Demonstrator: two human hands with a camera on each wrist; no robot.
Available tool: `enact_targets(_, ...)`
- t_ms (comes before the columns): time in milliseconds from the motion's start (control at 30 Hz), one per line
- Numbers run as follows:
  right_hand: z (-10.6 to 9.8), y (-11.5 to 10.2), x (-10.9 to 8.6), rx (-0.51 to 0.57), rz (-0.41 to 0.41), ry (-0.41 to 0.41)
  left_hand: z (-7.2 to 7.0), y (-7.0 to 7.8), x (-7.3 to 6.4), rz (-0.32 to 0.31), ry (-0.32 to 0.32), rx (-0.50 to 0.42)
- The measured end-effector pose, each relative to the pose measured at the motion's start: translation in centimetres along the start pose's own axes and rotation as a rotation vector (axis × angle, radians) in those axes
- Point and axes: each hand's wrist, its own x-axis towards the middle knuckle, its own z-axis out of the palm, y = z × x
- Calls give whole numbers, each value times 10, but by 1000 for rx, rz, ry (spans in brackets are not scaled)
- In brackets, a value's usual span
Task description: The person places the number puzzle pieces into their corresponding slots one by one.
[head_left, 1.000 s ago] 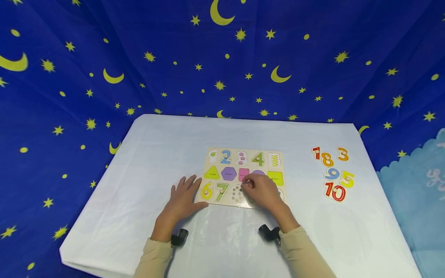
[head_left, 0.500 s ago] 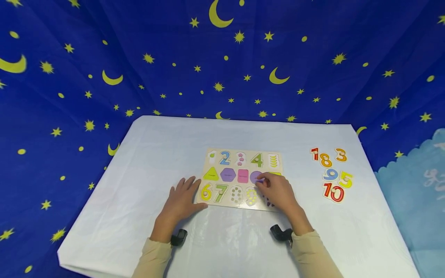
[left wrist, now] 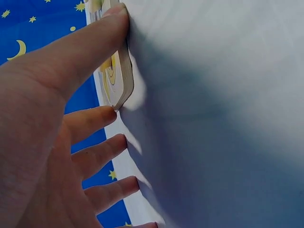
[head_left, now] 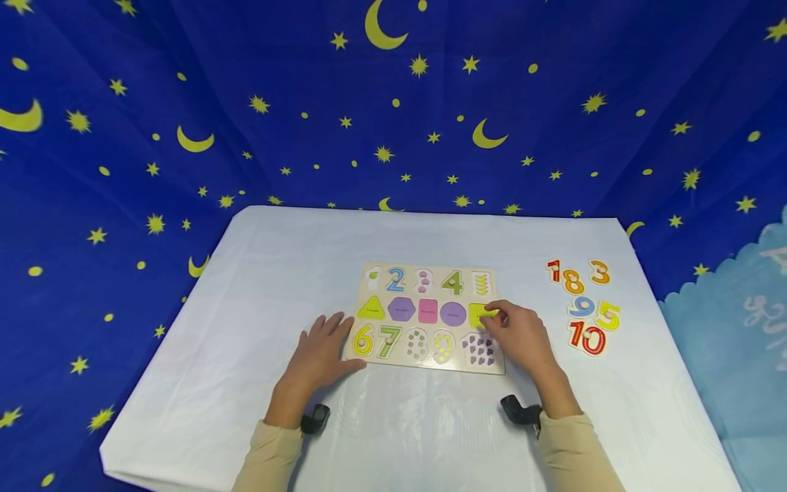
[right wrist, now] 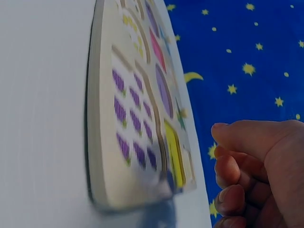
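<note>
A wooden number puzzle board [head_left: 402, 354] lies flat on the table, with the 2 [head_left: 396, 279], 4 [head_left: 453, 282], 6 [head_left: 363, 339] and 7 [head_left: 389, 342] in their recesses. The recesses for 1, 3, 5, 8, 9 and 10 show fruit-like pictures. My left hand [head_left: 316, 352] rests at the board's left front corner, fingers spread; its thumb [left wrist: 109, 28] touches the front edge. Above the yellow square [head_left: 478, 316], at the board's right side, is my right hand [head_left: 519, 333]. In the right wrist view its fingers [right wrist: 229, 170] are loosely curled with nothing visible between them.
Right of the board lie the loose number pieces 1 [head_left: 554, 270], 8 [head_left: 573, 281], 3 [head_left: 599, 272], 9 [head_left: 581, 307], 5 [head_left: 607, 316] and 10 [head_left: 587, 339]. A white cover [head_left: 289, 246] spreads over the table. Blue starry cloth [head_left: 307, 68] hangs behind.
My right hand has moved right across the board, from over the 8 recess past the purple circle to the yellow square. My left hand stays at the corner.
</note>
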Motion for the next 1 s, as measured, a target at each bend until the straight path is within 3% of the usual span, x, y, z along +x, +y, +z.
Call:
enact_targets(200,-10,14,-5,-28,13,15,1,0,-1,0,4,-6)
enact_targets(467,-26,32,-10,-60,34,113,1,0,0,6,7,-17)
enact_targets(1000,-46,57,-21,-98,131,144,4,-3,1,-7,-17,-18)
